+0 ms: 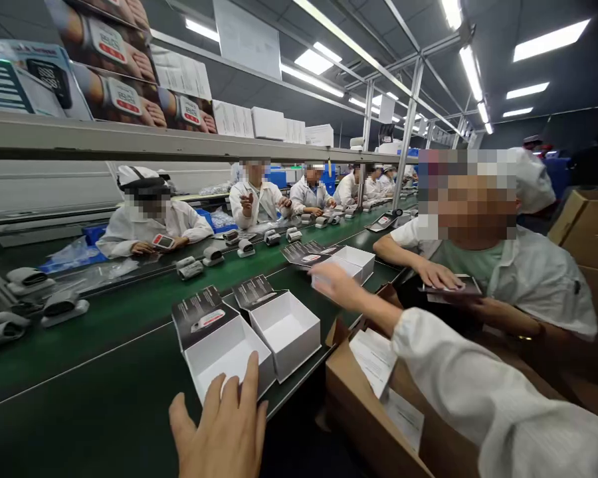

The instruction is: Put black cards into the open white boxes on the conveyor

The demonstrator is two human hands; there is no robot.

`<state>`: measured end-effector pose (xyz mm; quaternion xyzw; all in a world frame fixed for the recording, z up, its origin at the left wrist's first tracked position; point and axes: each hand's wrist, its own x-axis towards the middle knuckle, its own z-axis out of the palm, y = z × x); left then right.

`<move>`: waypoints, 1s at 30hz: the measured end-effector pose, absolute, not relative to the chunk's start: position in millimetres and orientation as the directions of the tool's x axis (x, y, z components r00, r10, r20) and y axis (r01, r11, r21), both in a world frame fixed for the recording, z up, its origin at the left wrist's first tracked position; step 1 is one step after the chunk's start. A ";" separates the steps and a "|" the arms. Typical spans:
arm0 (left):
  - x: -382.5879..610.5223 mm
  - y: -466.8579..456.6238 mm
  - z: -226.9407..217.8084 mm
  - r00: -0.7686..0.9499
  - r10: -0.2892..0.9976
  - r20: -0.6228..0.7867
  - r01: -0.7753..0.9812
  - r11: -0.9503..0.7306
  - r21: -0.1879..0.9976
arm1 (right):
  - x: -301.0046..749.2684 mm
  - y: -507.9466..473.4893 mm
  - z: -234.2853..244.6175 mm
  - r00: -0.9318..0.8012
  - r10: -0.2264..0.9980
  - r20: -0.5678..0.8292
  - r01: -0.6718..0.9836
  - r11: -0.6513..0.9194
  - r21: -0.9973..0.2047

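My left hand (222, 425) is low in the middle, its fingers stretched out and apart, the fingertips at the near rim of an open white box (218, 364) with a dark printed lid. Another open white box (289, 330) stands just to its right on the green belt (104, 385). My right hand (335, 282), on a white-sleeved arm, reaches out to a third open white box (355, 259) farther along. Its fingers are smeared by motion, so their grip is unclear.
A brown carton (359, 405) holding paper leaflets (376, 358) stands below my right arm. A co-worker in a white coat at my right holds a dark booklet (448, 287). Across the belt, several people handle small devices. A shelf with boxes runs overhead.
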<state>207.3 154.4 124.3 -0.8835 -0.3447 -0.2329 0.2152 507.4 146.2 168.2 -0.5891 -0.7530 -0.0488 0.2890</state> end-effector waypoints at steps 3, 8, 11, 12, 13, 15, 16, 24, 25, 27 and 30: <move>222.7 145.6 136.6 0.664 0.514 0.544 0.704 -0.675 -0.221 | 580.9 161.5 181.4 0.359 0.864 0.352 0.926 -0.282 -0.250; 249.6 151.7 141.8 0.657 0.648 0.384 0.732 -0.671 -0.119 | 613.8 172.1 166.6 0.344 0.921 0.186 0.930 -0.307 -0.201; 235.9 151.5 137.0 0.639 0.661 0.393 0.742 -0.665 -0.089 | 571.6 161.4 153.3 0.160 0.978 0.137 0.972 -0.132 -0.197; 223.2 149.2 135.0 0.624 0.669 0.404 0.755 -0.650 -0.091 | 552.0 154.7 150.6 0.089 0.988 0.129 0.977 -0.062 -0.203; 206.6 146.4 133.0 0.605 0.677 0.419 0.771 -0.629 -0.098 | 530.9 146.9 148.7 0.015 0.992 0.129 0.977 0.012 -0.211; 165.2 140.5 129.6 0.573 0.681 0.456 0.798 -0.590 -0.120 | 486.3 129.5 147.3 -0.116 0.983 0.141 0.964 0.146 -0.222; 142.6 137.8 128.6 0.565 0.674 0.475 0.803 -0.581 -0.131 | 463.8 120.8 147.4 -0.165 0.975 0.147 0.956 0.195 -0.220; 37.5 130.4 150.1 0.582 0.734 0.350 0.809 -0.565 -0.160 | 345.4 92.9 157.0 -0.203 0.972 0.120 0.972 0.215 -0.095; 35.0 129.2 153.0 0.580 0.739 0.341 0.811 -0.565 -0.155 | 340.7 90.7 156.8 -0.199 0.972 0.128 0.975 0.209 -0.077; 31.9 122.1 152.7 0.562 0.720 0.407 0.816 -0.564 -0.129 | 333.9 80.6 152.2 -0.185 0.954 0.237 0.980 0.197 -0.029; 27.3 94.9 128.3 0.449 0.658 0.605 0.814 -0.580 0.026 | 322.0 50.6 128.9 -0.317 0.836 0.448 0.938 0.345 0.022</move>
